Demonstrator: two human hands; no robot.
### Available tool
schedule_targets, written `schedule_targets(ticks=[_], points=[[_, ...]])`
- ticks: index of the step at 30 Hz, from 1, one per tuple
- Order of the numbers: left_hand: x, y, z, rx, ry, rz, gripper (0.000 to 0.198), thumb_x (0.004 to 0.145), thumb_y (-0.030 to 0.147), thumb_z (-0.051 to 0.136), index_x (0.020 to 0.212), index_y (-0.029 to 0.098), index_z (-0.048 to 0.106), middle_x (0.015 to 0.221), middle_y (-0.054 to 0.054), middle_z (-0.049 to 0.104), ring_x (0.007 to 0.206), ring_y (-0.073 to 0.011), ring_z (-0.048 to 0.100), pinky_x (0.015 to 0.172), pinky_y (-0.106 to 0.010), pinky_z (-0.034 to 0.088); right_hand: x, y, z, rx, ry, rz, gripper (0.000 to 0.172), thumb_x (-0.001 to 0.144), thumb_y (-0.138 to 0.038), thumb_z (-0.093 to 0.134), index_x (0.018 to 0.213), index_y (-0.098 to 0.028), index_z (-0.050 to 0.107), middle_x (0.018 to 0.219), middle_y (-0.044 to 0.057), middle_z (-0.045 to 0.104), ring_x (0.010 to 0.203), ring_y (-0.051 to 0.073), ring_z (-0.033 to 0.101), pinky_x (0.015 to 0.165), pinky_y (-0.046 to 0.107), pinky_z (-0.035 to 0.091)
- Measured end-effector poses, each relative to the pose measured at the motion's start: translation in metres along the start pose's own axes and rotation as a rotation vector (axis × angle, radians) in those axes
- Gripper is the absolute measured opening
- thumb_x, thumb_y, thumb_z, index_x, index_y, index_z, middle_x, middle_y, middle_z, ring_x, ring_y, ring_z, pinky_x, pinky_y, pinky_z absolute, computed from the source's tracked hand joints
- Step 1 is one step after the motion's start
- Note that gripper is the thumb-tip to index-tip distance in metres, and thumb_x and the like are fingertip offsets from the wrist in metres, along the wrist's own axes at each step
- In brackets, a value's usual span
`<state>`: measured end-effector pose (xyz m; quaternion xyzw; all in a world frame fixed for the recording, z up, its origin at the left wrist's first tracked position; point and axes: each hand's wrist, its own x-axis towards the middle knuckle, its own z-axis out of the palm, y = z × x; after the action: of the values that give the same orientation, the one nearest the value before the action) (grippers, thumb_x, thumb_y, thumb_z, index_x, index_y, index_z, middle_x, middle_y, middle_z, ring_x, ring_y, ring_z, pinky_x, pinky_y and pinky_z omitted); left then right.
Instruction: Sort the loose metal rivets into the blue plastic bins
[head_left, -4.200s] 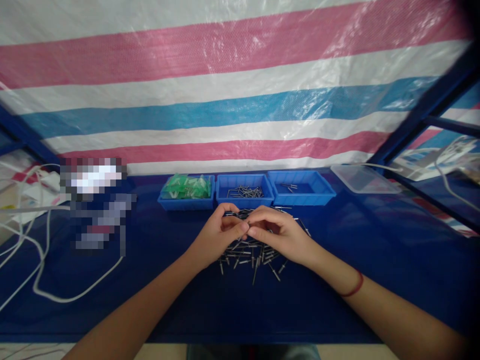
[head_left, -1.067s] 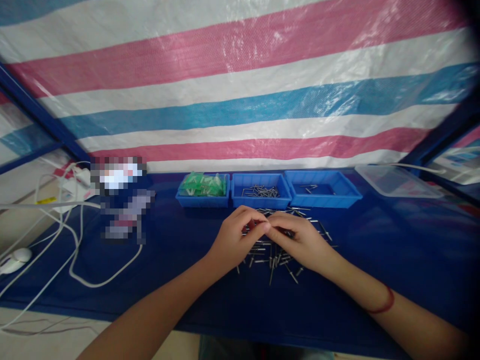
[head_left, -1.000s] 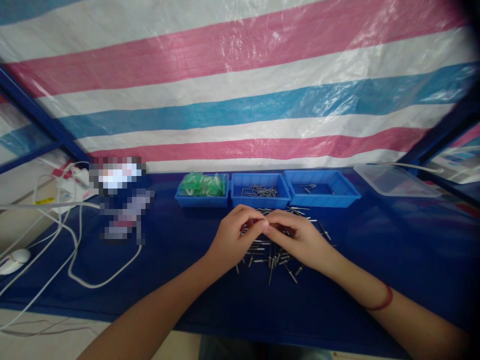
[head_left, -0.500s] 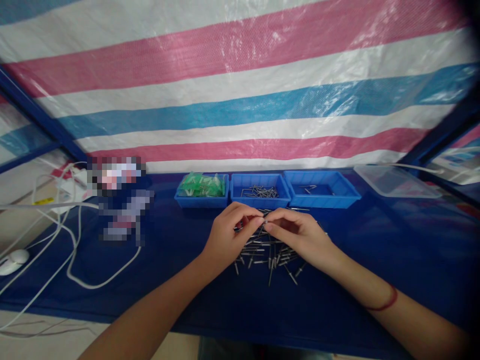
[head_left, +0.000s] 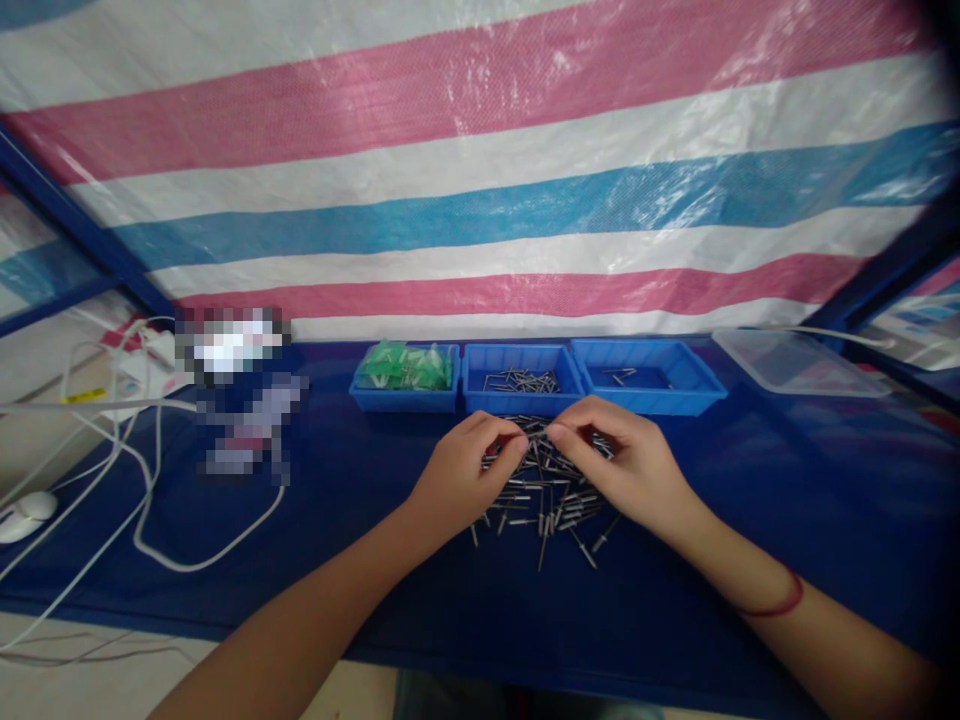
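Over a loose pile of blind rivets (head_left: 551, 500) on the blue table, my left hand (head_left: 465, 465) and my right hand (head_left: 634, 460) face each other with a small gap between the fingertips. A thin rivet (head_left: 537, 434) appears to span that gap, pinched by thumb and forefinger on both sides; its ends are covered by the fingers. Just behind the hands stands a blue bin (head_left: 521, 403) with rivets in it. Another blue bin (head_left: 652, 402), to its right, has a few rivets at the bottom.
A third blue bin (head_left: 405, 401) on the left holds green-and-white packets (head_left: 405, 366). A clear plastic lid (head_left: 799, 365) lies at the back right. White cables (head_left: 180, 570) and a mouse (head_left: 30, 515) are at the left. A striped sheet (head_left: 480, 230) hangs behind the table.
My right hand has drawn a little to the right, away from my left hand, so the fingertips are farther apart and the thin rivet shows between them. My left hand has hardly moved.
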<state>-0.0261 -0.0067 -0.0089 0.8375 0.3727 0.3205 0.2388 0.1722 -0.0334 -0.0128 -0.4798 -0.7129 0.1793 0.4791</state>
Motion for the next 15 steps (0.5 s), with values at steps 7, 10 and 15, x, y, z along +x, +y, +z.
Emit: schedule_targets(ticks=[7,10,15], points=[[-0.003,-0.003,-0.002,0.318,-0.179,0.047,0.029,0.087,0.045,0.059,0.104,0.024,0.068,0.106,-0.005,0.064,0.098,-0.0219,0.055,0.082,-0.036,0.039,0.022,0.040,-0.041,-0.454,0.372,0.058,0.026,0.087,-0.043,0.055,0.081,-0.021,0.067,0.074,0.006,0.066,0.062,0.018,0.055,0.062,0.034,0.043],[-0.004,-0.003,-0.001,0.385,-0.249,0.048,0.027,0.085,0.047,0.062,0.101,0.027,0.070,0.105,-0.003,0.065,0.097,-0.0216,0.054,0.079,-0.035,0.036,0.027,0.055,-0.053,-0.581,0.311,0.094,0.027,0.088,-0.043,0.052,0.092,-0.022,0.068,0.081,0.010,0.066,0.069,0.023,0.056,0.067,0.038,0.042],[-0.005,-0.006,0.001,0.416,-0.268,0.065,0.019,0.091,0.038,0.056,0.093,0.026,0.071,0.100,-0.001,0.066,0.093,-0.0185,0.053,0.076,-0.034,0.032,0.024,0.052,-0.045,-0.600,0.256,0.078,0.029,0.088,-0.041,0.053,0.101,-0.020,0.066,0.085,0.009,0.067,0.072,0.024,0.057,0.069,0.037,0.044]])
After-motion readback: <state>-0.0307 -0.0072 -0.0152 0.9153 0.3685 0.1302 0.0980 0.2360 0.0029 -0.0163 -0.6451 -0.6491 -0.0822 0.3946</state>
